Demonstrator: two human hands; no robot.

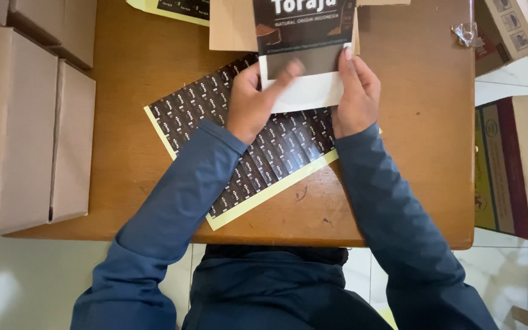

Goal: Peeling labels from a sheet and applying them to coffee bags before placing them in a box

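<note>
Both hands sit together at the upper middle of the frame, and I see them clamped on a flat pouch with a dark label on top and a white lower band. My left hand pinches its lower left corner, thumb across the white part, a little blurred. My right hand presses flat on the right edge, fingers pointing up along it.

Under my wrists lies a sticker sheet, dark small labels on yellow backing, tilted across the wooden surface. Plain cardboard boxes stack at the left of the frame; a printed carton stands at the right edge. A crumpled bit of clear film rests at the upper right.

My read: I'm smoothing or squaring the label on the pouch. I judge the next move needs even pressure along the white band, with the left pinch holding the pouch steady.
</note>
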